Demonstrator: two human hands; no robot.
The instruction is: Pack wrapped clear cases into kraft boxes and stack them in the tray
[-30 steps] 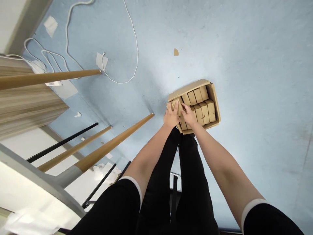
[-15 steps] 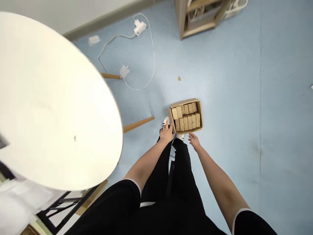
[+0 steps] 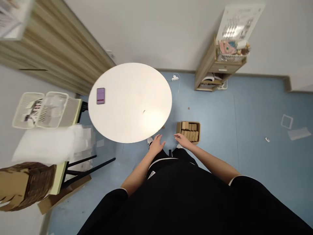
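- open cardboard box (image 3: 188, 136) is sitting on the blue floor just ahead of the person's feet, flaps out, near the edge of the table
- small kraft boxes (image 3: 189, 130) are packed upright inside it in tidy rows; the count is too small to read
- right hand (image 3: 183, 140) is reaching to the box's near corner, fingers extended and together, holding nothing; cannot tell if it is touching the cardboard
- left hand (image 3: 156, 144) is hanging apart from the box, fingers spread, empty, beside the table edge
- round white table (image 3: 156, 107) is standing left of the box, with a purple flat device (image 3: 100, 96) lying on top
- wooden shelf unit (image 3: 207, 68) is standing against the far wall, a wire basket (image 3: 230, 55) on top holding small items, too small to tell
- white plastic crates (image 3: 40, 110) are sitting on a desk (image 3: 73, 112) at left, with small items inside
- woven basket (image 3: 29, 182) is sitting at the lower left, cardboard sticking out of it
- white plastic sheeting (image 3: 46, 145) is lying across the desk
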